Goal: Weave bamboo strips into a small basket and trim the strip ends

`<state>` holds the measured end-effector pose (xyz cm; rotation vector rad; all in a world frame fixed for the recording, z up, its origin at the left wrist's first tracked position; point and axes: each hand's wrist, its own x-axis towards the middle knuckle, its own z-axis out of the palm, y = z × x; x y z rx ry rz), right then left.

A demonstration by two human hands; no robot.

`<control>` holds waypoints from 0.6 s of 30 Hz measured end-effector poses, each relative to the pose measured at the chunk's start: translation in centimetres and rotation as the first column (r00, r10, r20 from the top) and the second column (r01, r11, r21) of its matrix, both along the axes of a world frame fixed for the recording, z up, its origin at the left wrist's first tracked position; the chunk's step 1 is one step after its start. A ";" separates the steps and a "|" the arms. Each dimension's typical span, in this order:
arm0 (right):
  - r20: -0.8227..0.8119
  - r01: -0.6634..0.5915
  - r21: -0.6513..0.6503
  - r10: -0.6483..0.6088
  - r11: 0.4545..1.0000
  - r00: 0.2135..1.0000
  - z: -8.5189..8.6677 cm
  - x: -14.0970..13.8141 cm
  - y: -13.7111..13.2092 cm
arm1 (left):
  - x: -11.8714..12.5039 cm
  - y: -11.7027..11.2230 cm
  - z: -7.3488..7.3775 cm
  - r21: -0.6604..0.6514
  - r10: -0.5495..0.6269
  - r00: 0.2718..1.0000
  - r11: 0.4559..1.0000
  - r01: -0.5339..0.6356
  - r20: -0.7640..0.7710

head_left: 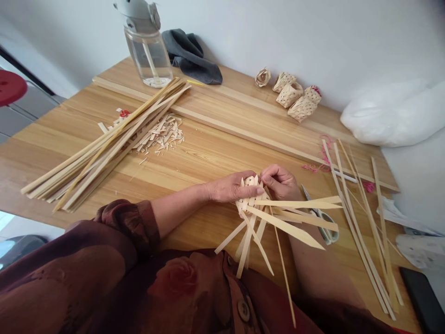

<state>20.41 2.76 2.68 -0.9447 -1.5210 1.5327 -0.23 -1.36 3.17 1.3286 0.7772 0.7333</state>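
Observation:
My left hand (pixel 231 186) is closed around a small, partly woven basket (pixel 248 200) of pale flat strips, its thumb lying across the weave. Long loose strip ends fan out from the basket toward my body and to the right. At the basket's far right edge, the fingers of my right hand (pixel 280 182) are pinched together. Whether a strip end sits in that pinch is hidden. Beside my right wrist lie scissors (pixel 327 227) with pale handles, partly covered by the strips and my forearm.
A bundle of long strips (pixel 114 144) lies left, beside a heap of offcuts (pixel 165 134). A water bottle (pixel 148 51), grey cloth (pixel 194 58) and several small woven baskets (pixel 290 94) stand behind a long wooden slat (pixel 243 134). More strips (pixel 361 232) and a black phone (pixel 422 297) lie right.

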 end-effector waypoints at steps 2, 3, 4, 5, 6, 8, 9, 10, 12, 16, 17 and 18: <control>0.023 0.028 -0.053 -0.027 0.998 0.999 -0.3 0.2 0.2 | 0.0 0.1 -0.2 -0.023 0.051 0.998 0.998 -0.050 0.025; 0.030 0.054 -0.088 -0.051 0.995 0.998 -0.4 0.3 0.5 | -0.1 0.2 -0.4 -0.026 0.082 0.996 0.996 -0.081 0.044; 0.028 0.095 -0.122 -0.092 0.988 0.995 -0.6 0.6 0.8 | -0.2 0.4 -0.6 -0.021 0.120 0.990 0.993 -0.119 0.070; 0.008 0.163 -0.143 -0.164 0.976 0.986 -0.8 0.9 1.2 | -0.3 0.6 -0.8 -0.015 0.158 0.983 0.987 -0.157 0.094; -0.028 0.263 -0.144 -0.270 0.954 0.963 -0.9 1.2 1.7 | -0.4 0.8 -1.0 -0.012 0.197 0.974 0.980 -0.197 0.113; -0.130 0.483 -0.107 -0.494 0.869 0.860 -0.8 1.9 2.6 | -0.6 1.3 -1.4 -0.025 0.298 0.944 0.954 -0.297 0.141; -0.184 0.574 -0.078 -0.577 0.815 0.795 -0.6 2.2 2.9 | -0.7 1.5 -1.5 -0.040 0.351 0.924 0.936 -0.349 0.148; -0.237 0.645 -0.046 -0.636 0.763 0.735 -0.2 2.5 3.1 | -0.7 1.7 -1.6 -0.051 0.402 0.903 0.916 -0.399 0.155; -0.323 0.723 0.034 -0.677 0.690 0.661 1.0 2.7 2.7 | -0.8 2.1 -1.8 -0.057 0.485 0.859 0.874 -0.483 0.165; -0.442 0.670 0.355 -0.514 0.652 0.735 3.7 1.5 -0.1 | -1.0 2.3 -1.9 0.000 0.556 0.815 0.826 -0.563 0.162; -0.451 0.639 0.424 -0.463 0.642 0.763 4.2 1.0 -0.9 | -1.0 2.3 -2.0 0.017 0.560 0.814 0.822 -0.569 0.155; -0.452 0.614 0.473 -0.424 0.632 0.785 4.5 0.6 -1.5 | -1.0 2.3 -2.0 0.034 0.562 0.813 0.819 -0.573 0.149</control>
